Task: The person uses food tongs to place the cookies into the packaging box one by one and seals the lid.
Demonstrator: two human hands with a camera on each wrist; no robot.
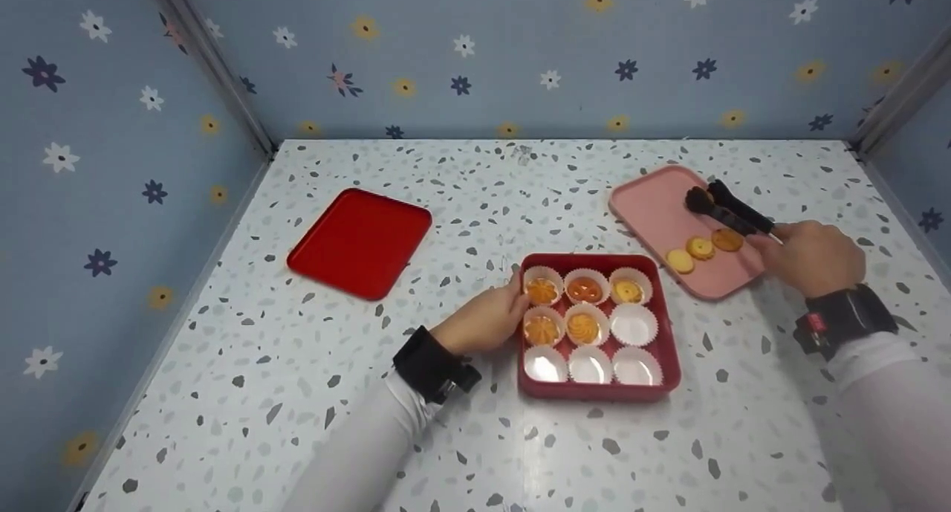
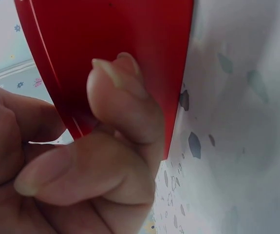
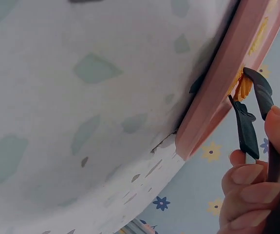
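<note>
My left hand [image 1: 487,315] holds the left wall of a red box [image 1: 599,391]. In the left wrist view, a finger reaches over the rim and others curl against the outer wall [image 2: 144,29]. White paper cups [image 1: 633,325] line the box in rows; several hold cookies [image 1: 583,328], and the front row and middle-right cup are empty. My right hand [image 1: 813,256] grips black-tipped tongs [image 1: 743,211] over a pink tray [image 1: 654,200]. Between the tong tips is a ridged yellow cookie [image 3: 243,90], at the tray surface. Three more cookies [image 1: 700,247] lie in a row near the tray's front edge.
A red square lid or shallow tray [image 1: 360,244] lies on the speckled table [image 1: 475,200] at the left. Blue flowered panels [image 1: 520,51] wall the table at the back and sides. The box stands between the red piece and the pink tray.
</note>
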